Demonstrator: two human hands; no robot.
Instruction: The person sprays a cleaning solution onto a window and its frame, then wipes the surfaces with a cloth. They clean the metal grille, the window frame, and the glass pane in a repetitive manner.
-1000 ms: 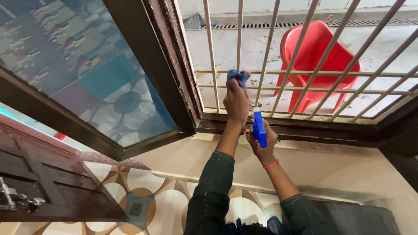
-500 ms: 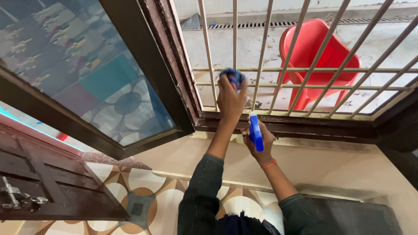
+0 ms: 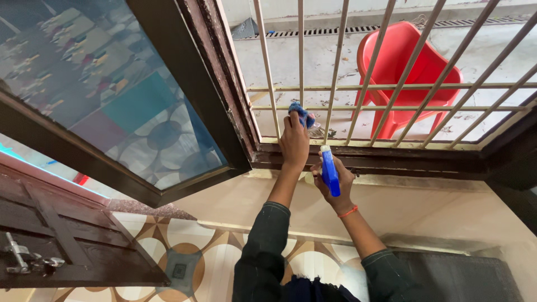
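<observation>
My left hand (image 3: 294, 142) grips a bunched blue cloth (image 3: 301, 114) and presses it against a cream vertical bar of the window grille (image 3: 335, 84), low down near the bottom rail. My right hand (image 3: 335, 182) holds a blue spray bottle (image 3: 329, 170) upright just below the dark wooden sill (image 3: 391, 162), to the right of the left hand. An orange band sits on my right wrist. Both arms wear dark sleeves.
An open window sash (image 3: 112, 95) with patterned glass swings in at the left. A red plastic chair (image 3: 411, 72) stands outside on a dusty concrete floor. A dark wooden door (image 3: 61, 235) with a metal latch is at lower left, above a patterned tile floor (image 3: 190, 251).
My left hand has slid the cloth down the bar, from the upper crossbars toward the bottom rail. The right hand with the bottle stays almost still.
</observation>
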